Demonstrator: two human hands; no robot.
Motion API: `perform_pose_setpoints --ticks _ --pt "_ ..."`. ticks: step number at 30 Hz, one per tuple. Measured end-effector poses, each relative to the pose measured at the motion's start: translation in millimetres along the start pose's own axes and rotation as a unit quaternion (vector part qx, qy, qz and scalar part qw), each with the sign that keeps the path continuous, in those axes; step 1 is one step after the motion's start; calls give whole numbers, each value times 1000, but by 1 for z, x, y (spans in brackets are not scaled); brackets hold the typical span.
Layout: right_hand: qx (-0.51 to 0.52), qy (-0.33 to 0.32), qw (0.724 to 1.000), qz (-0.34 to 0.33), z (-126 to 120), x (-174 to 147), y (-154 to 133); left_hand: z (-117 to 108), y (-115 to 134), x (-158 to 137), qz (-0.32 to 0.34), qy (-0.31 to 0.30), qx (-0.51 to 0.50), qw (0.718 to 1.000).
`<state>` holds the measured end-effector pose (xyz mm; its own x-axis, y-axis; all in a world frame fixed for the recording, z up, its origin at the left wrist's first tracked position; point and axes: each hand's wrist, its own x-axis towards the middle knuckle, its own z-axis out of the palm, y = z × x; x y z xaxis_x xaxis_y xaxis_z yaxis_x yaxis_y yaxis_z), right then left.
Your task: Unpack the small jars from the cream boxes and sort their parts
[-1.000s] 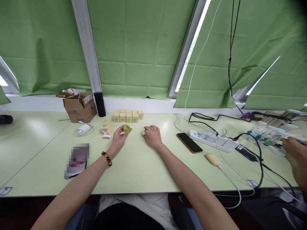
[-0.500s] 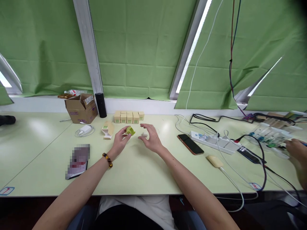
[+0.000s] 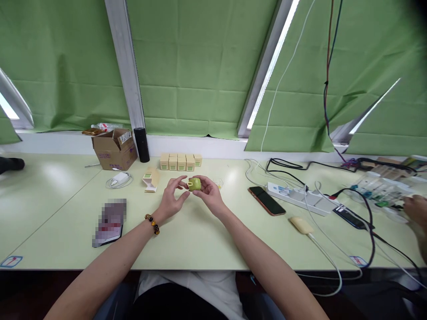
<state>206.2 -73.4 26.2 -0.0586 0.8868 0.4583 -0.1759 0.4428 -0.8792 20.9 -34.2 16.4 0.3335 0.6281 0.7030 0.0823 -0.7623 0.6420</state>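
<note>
A small, rounded olive-green case (image 3: 195, 184) with a light loop on its left side is held above the table between the fingers and thumb of my right hand (image 3: 213, 198). My left hand (image 3: 171, 200), with a beaded bracelet at the wrist, is close on the case's left side. Its thumb and fingers are apart around the loop; whether they touch it is hard to tell. Just behind my right hand lies a small clear item (image 3: 219, 182) with a bit of yellow, partly hidden. An opened cream carton (image 3: 151, 179) lies left of my hands.
Several small cream boxes (image 3: 181, 162) stand in a row at the back. A cardboard box (image 3: 114, 149) and black cylinder (image 3: 142, 145) are at back left. Phones, a power strip (image 3: 302, 198) and cables spread rightward. Another person's hand (image 3: 416, 209) is at far right.
The green case has passed from my left hand to my right and moved rightward; it looked open before and rounded now. The white piece by my right fingers no longer shows.
</note>
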Motion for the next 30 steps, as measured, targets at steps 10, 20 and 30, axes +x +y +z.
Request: perform_pose_setpoints --ticks 10,20,30 --pt "132 -39 980 142 -8 -3 -2 2 -5 2 71 63 104 990" --pt "161 -82 955 235 -1 -3 6 2 0 1 67 -21 51 996" --pt "78 -26 960 267 -6 1 18 0 -6 3 91 -1 92 992"
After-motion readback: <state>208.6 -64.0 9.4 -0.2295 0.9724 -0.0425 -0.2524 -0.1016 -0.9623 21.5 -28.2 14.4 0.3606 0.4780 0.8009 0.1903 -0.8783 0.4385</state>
